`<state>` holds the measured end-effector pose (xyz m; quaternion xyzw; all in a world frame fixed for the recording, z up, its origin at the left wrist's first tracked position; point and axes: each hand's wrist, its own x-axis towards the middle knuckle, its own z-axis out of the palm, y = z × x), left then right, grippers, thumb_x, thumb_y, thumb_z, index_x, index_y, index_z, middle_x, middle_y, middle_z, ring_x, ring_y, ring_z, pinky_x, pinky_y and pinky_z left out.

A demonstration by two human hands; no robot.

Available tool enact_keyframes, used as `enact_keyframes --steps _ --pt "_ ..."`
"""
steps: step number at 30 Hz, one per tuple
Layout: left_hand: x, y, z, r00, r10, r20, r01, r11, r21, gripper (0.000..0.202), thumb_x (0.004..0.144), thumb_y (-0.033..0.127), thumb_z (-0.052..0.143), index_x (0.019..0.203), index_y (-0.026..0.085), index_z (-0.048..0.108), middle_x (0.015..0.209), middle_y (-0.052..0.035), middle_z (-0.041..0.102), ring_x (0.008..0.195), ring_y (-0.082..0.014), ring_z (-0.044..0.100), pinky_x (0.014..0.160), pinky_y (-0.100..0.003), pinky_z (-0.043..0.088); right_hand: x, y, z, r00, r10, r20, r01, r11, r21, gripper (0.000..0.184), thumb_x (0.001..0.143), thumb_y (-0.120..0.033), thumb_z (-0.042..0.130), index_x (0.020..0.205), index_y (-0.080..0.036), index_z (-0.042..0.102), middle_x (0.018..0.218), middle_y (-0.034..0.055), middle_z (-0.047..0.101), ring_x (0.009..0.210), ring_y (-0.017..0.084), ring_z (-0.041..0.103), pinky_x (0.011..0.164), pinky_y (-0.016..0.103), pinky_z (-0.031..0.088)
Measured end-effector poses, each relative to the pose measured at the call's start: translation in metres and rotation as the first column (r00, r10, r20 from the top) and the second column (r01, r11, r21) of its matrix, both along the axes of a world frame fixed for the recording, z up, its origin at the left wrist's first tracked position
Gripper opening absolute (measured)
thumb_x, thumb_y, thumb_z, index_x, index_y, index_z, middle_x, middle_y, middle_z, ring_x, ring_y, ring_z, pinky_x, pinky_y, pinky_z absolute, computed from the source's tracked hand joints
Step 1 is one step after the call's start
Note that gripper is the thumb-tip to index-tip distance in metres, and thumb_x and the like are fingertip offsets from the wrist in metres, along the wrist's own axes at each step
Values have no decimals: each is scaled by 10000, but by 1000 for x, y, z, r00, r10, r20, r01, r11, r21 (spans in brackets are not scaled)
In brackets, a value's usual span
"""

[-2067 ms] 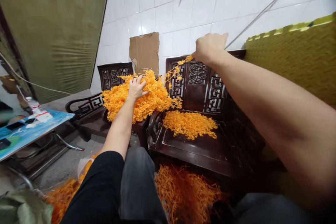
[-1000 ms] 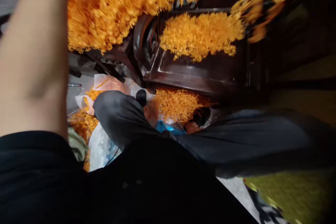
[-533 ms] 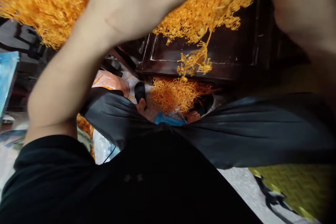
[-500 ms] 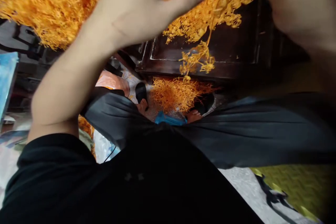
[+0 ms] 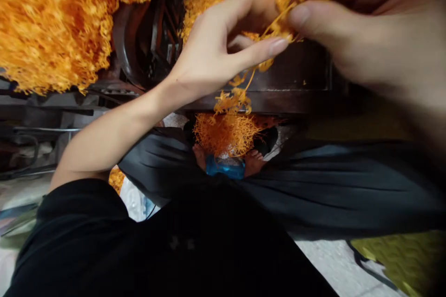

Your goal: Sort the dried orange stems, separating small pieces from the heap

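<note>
An orange plastic flower sprig (image 5: 232,101) hangs by its thin stem in front of the dark wooden surface. My left hand (image 5: 223,46) is curled around the stem, its thumb and fingertips closed near it; some fingers are hidden behind. Close beside it, my right hand (image 5: 351,23) pinches the upper part of the stem between thumb and fingers, with loose orange strands showing past the thumb. Behind both hands lies a heap of similar orange sprigs (image 5: 205,2).
A large orange pile (image 5: 52,23) fills the upper left, next to a dark curved wooden piece (image 5: 130,41). Between my feet a bundle of orange stems (image 5: 226,134) lies by something blue (image 5: 226,167). A yellow-green mat (image 5: 407,260) is at lower right.
My hands have come together, the left from an outstretched thumb to a curl at the sprig's stem. The view has shifted, showing more of the left pile.
</note>
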<state>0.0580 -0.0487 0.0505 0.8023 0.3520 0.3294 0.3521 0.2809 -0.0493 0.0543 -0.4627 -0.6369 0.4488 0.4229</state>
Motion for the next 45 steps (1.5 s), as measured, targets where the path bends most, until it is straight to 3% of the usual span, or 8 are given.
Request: enact_keyframes --steps 3,7,11,16,21,27,33,45 --pt "8 13 -7 995 83 63 -76 992 -100 187 921 281 740 967 110 682 878 -8 681 785 -95 670 722 -240 495 -1 13 -2 973 -82 214 -10 917 398 346 872 -354 819 1143 -150 750 1090 2 729 959 101 676 831 202 536" --pt "10 30 -15 978 157 140 -129 973 -193 195 889 314 783 973 152 713 815 0 708 753 -116 681 707 -253 508 -14 31 1 996 -15 -85 32 978 206 70 932 -188 742 921 -121 727 752 -5 722 635 98 679 588 229 535" --pt "10 33 -10 963 201 177 -167 968 -190 269 908 419 757 921 151 729 806 -25 733 761 -126 669 704 -251 514 -26 34 3 959 -44 -280 78 991 110 106 965 -129 683 861 -143 693 697 -19 679 584 87 641 574 230 543" --pt "13 26 8 969 201 146 -154 947 -283 347 870 472 787 756 151 720 652 -11 664 611 -115 594 591 -242 462 -19 59 -5 973 -76 -220 106 986 128 185 893 -282 809 830 -178 669 706 -3 652 609 105 582 597 272 528" --pt "17 25 17 972 187 145 -102 884 -457 364 818 499 824 733 154 743 596 -15 640 499 -108 544 495 -240 391 25 115 2 783 -462 -416 478 875 -72 247 950 -265 701 783 -226 523 698 -5 601 640 91 558 650 267 541" --pt "28 40 -2 899 316 304 -147 870 -470 419 808 568 814 870 171 695 716 -18 707 543 -113 589 554 -252 458 27 82 -5 922 -186 -339 195 981 -9 250 769 -309 819 909 -206 639 824 42 688 710 168 665 596 313 537" --pt "35 48 -8 843 364 396 -145 863 -484 465 803 585 815 925 216 560 690 17 690 518 -125 589 527 -257 442 -4 65 -10 944 103 -314 -135 987 -82 368 793 -563 801 827 -200 752 857 65 735 727 177 650 606 315 534" --pt "24 65 -22 863 424 276 -307 872 -380 317 808 436 826 902 183 658 730 -13 729 653 -131 642 664 -248 465 -18 98 -26 978 71 -194 -90 992 -90 292 633 -308 908 869 -185 790 743 35 742 672 178 660 649 325 538"
